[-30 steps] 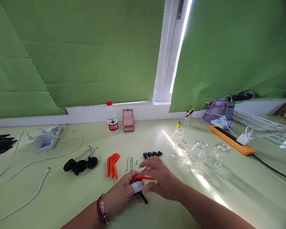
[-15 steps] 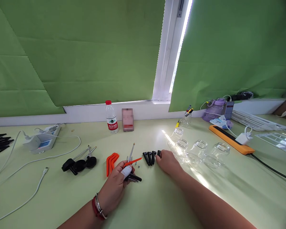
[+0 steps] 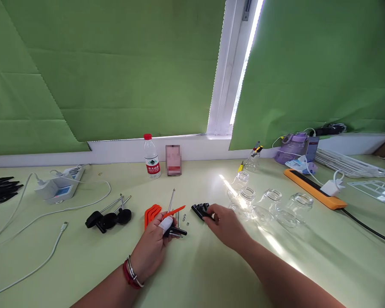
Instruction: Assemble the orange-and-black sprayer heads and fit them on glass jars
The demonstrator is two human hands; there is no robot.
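Note:
My left hand [image 3: 154,235] is closed round a black part [image 3: 177,231] with a long metal rod [image 3: 171,200] pointing up and away from it. An orange bent strip [image 3: 175,211] lies across the top of this bundle, and a white wrap covers a digit. My right hand [image 3: 226,224] pinches a small black tube at the right end of a row of black tubes [image 3: 198,210]. Several orange bent strips [image 3: 151,213] lie just beyond my left hand, partly covered by it. Small metal nuts [image 3: 184,217] rest between the two hands.
Black round heads with metal rods [image 3: 109,222] lie to the left. Clear glass jars [image 3: 265,206] stand at the right, before an orange power strip [image 3: 314,188]. A water bottle [image 3: 152,159] stands at the back; a white cable [image 3: 56,248] crosses the left side.
My right hand has gone from beside the orange strip to the black tubes, then drawn one slightly leftward. My left hand has shifted left and away from me, still holding the bundle.

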